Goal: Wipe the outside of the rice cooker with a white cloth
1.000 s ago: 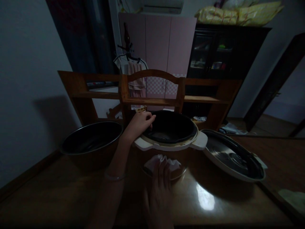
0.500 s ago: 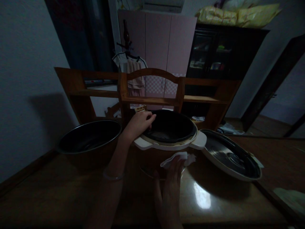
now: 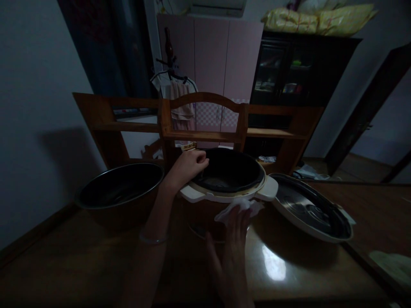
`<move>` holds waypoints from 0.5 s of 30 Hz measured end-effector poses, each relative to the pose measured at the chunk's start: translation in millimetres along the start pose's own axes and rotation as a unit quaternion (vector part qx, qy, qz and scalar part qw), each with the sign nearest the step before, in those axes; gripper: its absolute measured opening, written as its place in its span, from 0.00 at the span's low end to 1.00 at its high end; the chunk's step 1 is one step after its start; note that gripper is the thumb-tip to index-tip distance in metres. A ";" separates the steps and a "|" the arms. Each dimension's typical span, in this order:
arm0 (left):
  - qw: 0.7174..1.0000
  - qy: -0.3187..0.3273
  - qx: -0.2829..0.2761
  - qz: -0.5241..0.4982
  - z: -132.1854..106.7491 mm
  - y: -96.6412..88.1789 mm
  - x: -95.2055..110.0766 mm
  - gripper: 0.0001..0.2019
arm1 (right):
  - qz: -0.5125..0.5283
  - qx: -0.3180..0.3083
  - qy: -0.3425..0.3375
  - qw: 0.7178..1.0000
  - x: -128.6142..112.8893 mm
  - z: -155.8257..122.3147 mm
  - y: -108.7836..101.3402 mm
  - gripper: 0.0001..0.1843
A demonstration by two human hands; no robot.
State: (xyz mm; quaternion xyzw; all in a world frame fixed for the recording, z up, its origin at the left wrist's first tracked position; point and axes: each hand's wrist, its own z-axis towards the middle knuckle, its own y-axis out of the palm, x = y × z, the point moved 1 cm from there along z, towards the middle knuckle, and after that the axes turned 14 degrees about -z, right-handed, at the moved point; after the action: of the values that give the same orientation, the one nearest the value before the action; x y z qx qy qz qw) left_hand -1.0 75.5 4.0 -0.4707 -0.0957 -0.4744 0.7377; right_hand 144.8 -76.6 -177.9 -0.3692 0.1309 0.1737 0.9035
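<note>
An electric cooker [image 3: 195,214] with a pale rim, two side handles and a dark open interior stands in the middle of the table. My left hand [image 3: 189,167] is at the left of its rim, fingers curled over the edge and partly hidden. Against the cooker's front, just below the rim, my right hand [image 3: 236,239] presses a crumpled white tissue [image 3: 242,206] under nearly straight fingers. To the right lies the cooker's lid [image 3: 313,209], inner metal side up. On the left a dark inner pot [image 3: 120,186] stands near my left forearm.
The wooden table [image 3: 282,282] has a raised wooden shelf frame [image 3: 205,136] along its back, close behind the cooker. A wall [image 3: 35,141] bounds the left side. Beyond stand a pink wardrobe [image 3: 210,60] and a dark cabinet [image 3: 308,72]. The room is dim.
My right hand and the tissue have shifted slightly up the cooker's front, and the tissue is more bunched. My left hand stays at the rim, its fingers curled in a little more.
</note>
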 end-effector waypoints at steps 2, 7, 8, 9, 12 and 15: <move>1.000 0.007 -0.012 0.004 0.2 -0.2 -1.1 0.19 | -0.016 -0.021 -0.025 0.999 0.8 0.5 -2.7 0.47; 1.000 0.007 -0.026 -0.013 1.0 0.4 -2.4 0.18 | -0.057 -0.035 -0.085 0.994 3.9 -8.7 -3.3 0.47; 1.000 0.006 -0.025 -0.017 1.1 0.6 -2.2 0.17 | -0.065 -0.039 -0.095 0.993 4.1 -10.7 -3.1 0.48; 1.000 0.005 -0.022 -0.022 1.1 0.9 -2.0 0.15 | -0.072 -0.045 -0.102 0.991 4.2 -12.4 -2.7 0.49; 0.999 -0.002 -0.011 -0.034 0.9 1.7 -1.9 0.10 | -0.083 -0.050 -0.122 0.988 5.6 -17.1 -0.4 0.50; 1.000 -0.001 -0.004 -0.021 0.8 2.2 -1.9 0.13 | -0.084 -0.045 -0.116 0.989 8.6 -23.3 4.5 0.51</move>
State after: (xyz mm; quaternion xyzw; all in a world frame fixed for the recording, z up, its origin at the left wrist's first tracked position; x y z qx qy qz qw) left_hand -0.1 77.5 2.0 -0.4722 -0.1041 -0.4894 0.7257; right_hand 148.2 -88.3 -199.9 -0.3968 -0.0144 0.1449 0.9063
